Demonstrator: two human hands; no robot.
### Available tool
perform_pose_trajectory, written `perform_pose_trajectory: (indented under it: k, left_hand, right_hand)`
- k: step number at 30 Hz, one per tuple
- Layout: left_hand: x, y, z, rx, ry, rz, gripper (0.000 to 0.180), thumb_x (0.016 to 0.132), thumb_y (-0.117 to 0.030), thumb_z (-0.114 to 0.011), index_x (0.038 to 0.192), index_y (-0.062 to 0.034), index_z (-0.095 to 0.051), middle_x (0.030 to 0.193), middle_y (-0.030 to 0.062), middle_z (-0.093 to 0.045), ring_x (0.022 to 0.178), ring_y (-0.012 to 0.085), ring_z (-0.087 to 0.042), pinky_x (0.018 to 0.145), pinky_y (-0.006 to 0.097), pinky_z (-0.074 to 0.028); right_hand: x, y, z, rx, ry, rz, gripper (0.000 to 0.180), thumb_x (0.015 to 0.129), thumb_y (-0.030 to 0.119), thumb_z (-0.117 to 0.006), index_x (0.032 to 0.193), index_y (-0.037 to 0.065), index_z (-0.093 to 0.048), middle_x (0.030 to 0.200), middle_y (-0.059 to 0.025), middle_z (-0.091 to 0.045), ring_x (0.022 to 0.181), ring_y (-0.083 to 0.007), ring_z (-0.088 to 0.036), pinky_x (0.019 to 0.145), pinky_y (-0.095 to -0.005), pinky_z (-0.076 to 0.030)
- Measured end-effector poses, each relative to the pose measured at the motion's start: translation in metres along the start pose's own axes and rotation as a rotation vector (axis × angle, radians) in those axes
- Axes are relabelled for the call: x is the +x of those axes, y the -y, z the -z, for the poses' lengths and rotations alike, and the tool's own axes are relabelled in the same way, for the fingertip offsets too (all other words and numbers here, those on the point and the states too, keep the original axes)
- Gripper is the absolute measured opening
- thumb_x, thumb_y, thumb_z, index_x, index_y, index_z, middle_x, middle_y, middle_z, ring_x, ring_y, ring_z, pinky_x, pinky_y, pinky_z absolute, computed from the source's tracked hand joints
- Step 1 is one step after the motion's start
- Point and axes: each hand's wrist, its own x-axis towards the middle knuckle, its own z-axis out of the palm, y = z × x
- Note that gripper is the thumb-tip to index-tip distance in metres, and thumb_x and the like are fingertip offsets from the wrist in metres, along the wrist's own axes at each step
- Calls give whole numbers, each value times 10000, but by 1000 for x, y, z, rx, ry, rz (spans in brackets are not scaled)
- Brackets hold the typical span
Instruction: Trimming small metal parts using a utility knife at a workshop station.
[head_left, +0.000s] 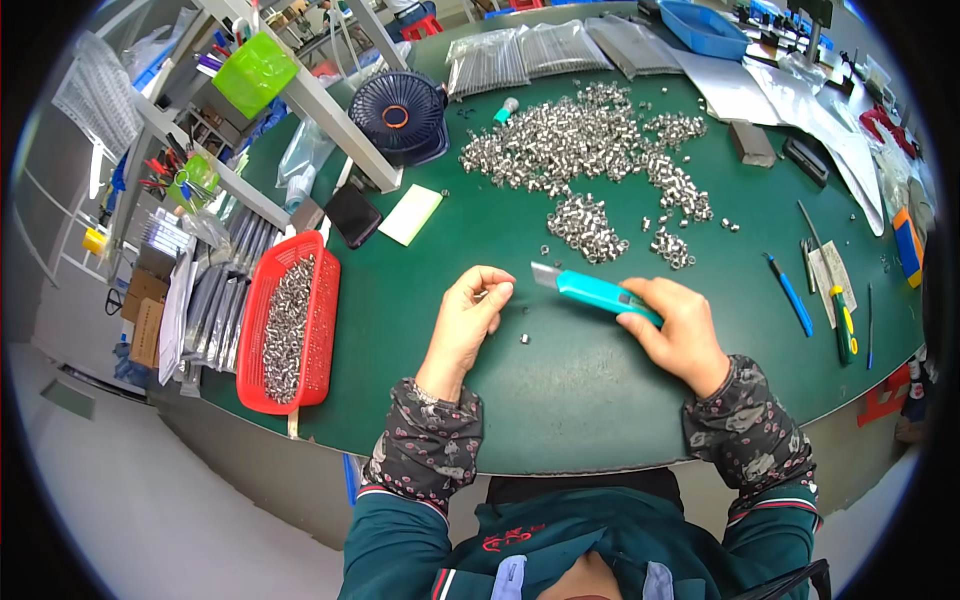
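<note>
My right hand (680,330) is closed around a teal utility knife (605,293). Its blade is out and points left, just short of my left hand (468,322). The thumb and fingers of that left hand pinch together on a small metal ring, mostly hidden by the fingertips. One loose metal ring (524,339) lies on the green table between my hands. Beyond them spreads a big pile of short shiny metal rings (560,140), with a smaller heap (585,228) nearer to me.
A red basket (328,330) of metal rings stands at left. Behind it are a phone (353,215), yellow notepaper (411,214) and a dark fan (398,112). To the right lie a blue pen-like tool (790,293) and a yellow-green screwdriver (843,325). Bagged parts (487,62) line the back.
</note>
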Motion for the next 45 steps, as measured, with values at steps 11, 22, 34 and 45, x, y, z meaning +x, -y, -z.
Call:
perform_pose_trajectory:
  k: [11, 22, 34, 45]
  left_hand:
    - [-21, -9, -27, 1038, 223, -311, 168, 755, -86, -667, 861, -6, -564, 625, 40, -446, 562, 122, -440, 511, 289, -380]
    - [-5, 2, -3, -190, 125, -35, 132, 902, -103, -526, 1018, -40, -533, 808, 50, -579, 533, 28, -403, 434, 157, -327]
    - [2, 6, 0, -320, 150, 19, 111, 905, -119, -536, 972, -30, -545, 776, 46, -579, 493, 27, -394, 403, 152, -304]
    - [-3, 6, -5, -166, 106, 53, 167, 924, -198, -518, 889, -38, -545, 679, 6, -517, 475, 17, -353, 394, 149, -264]
  right_hand:
    - [3, 4, 2, 32, 23, -47, 264, 742, 177, -665, 975, 70, -601, 707, -103, -558, 658, -292, -566, 581, -381, -450]
    - [-2, 6, 0, 46, 41, 2, 267, 734, 189, -676, 957, 59, -608, 701, -109, -564, 651, -302, -569, 571, -393, -448]
    - [0, 4, -1, 86, 122, 23, 247, 755, 205, -656, 965, 82, -613, 712, -108, -574, 666, -303, -574, 578, -392, -452]
    - [0, 8, -2, -35, 13, 77, 278, 728, 181, -680, 977, 80, -607, 693, -94, -540, 644, -285, -557, 561, -381, -446]
